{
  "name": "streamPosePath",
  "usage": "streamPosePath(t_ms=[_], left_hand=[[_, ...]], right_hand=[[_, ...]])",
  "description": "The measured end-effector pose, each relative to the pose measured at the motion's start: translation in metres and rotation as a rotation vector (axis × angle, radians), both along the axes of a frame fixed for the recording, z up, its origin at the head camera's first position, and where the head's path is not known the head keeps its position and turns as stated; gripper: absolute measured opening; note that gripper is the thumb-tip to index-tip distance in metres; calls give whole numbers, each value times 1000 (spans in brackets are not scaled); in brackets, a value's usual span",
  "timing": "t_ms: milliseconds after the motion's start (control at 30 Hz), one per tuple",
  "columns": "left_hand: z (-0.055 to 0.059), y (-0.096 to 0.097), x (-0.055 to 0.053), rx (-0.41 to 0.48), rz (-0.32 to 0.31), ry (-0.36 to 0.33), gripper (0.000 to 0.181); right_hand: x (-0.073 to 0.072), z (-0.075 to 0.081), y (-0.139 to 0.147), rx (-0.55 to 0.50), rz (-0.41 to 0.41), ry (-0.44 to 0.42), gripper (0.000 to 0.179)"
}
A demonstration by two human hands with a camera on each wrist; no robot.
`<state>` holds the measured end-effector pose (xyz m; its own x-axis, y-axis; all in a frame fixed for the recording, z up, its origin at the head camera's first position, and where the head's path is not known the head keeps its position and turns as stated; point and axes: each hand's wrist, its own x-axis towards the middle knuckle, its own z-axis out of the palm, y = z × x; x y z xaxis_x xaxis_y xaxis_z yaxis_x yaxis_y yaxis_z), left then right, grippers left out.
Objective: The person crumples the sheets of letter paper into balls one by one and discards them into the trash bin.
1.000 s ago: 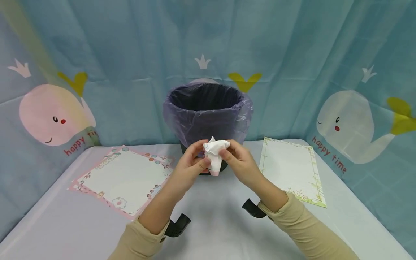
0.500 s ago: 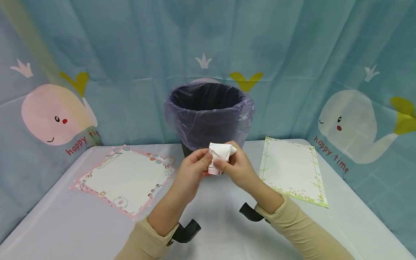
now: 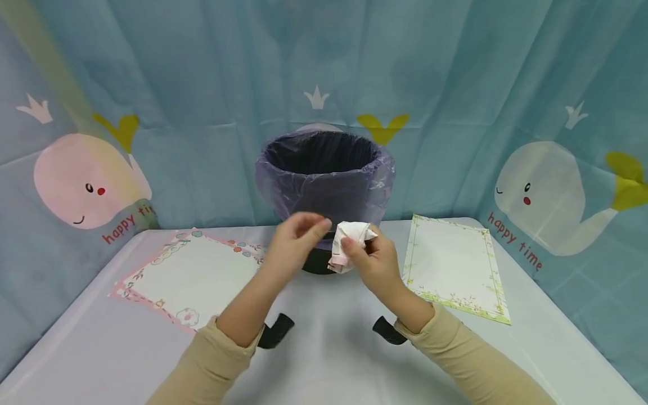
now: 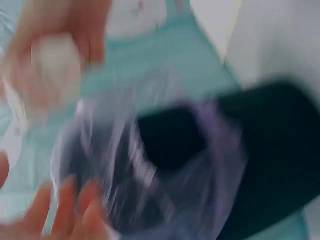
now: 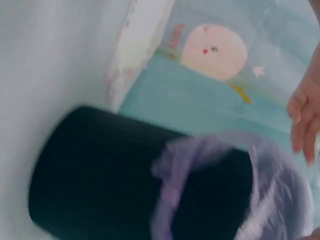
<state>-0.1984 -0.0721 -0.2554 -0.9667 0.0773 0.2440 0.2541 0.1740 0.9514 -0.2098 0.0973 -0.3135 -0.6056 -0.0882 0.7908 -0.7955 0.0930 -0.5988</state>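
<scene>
Between thumb and fingers, my right hand (image 3: 378, 261) pinches a crumpled wad of paper (image 3: 349, 239), white with a bit of pink at its lower end. Just left of the wad, and apart from it, is my left hand (image 3: 291, 242), its fingers loosely bent with nothing in them. In the left wrist view, its blurred fingers (image 4: 65, 212) spread along the bottom. Behind both hands stands a dark trash bin (image 5: 105, 170) lined with a translucent purple bag (image 3: 324, 194) folded over the rim. The right wrist view leaves the wad out of frame.
Pink-bordered sheets of paper (image 3: 197, 281) lie on the left of the white table (image 3: 324, 337). A green-bordered sheet (image 3: 455, 264) lies on the right. A blue curtain (image 3: 202, 67) with whale prints encloses the back and sides.
My left hand has let go of the paper wad and drawn away to the left. My right hand keeps the wad, which has shifted slightly right.
</scene>
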Motion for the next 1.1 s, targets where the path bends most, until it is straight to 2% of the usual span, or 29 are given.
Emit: streamPosePath(t_ms=[67,133,200,267,367,467,533,667,700,767,867,933,1000,1033,1100], left_hand=[[17,-9,-13,16,140,124,38],[33,-19,-31,66,232,167,47],[43,-28,-51,79,275,148,57],[48,-33,-69,77,279,79,65],[48,-38,-87,105,252,-29,69],[42,-40,-96,175,254,-75,66],[38,-39,-98,225,264,-80,64],[31,-34,-100,278,308,-52,64],[30,-32,-101,285,315,-49,65],[30,-29,-103,304,327,-38,65],[29,-23,-105,321,325,-32,65],[29,-20,-105,322,321,-32,64],[29,-17,-106,315,319,-32,64],[29,-16,-105,312,317,-29,64],[30,-15,-105,311,312,-23,64]], right_hand=[[-2,7,6,27,-4,11,57],[-4,15,12,50,-13,15,65],[-6,25,16,59,-13,11,72],[-8,36,19,43,-14,3,78],[-15,55,20,-16,0,-10,86],[-29,79,20,-116,33,-4,88],[-41,97,19,-181,39,-2,74],[-71,130,13,-208,-49,-71,39],[-78,136,11,-176,-90,-110,35],[-93,146,8,-65,-154,-213,40],[-112,156,6,224,-243,-424,66],[-119,159,6,420,-277,-529,80],[-121,160,9,537,-292,-562,84],[-120,159,11,551,-293,-555,81],[-115,156,16,507,-286,-490,70]])
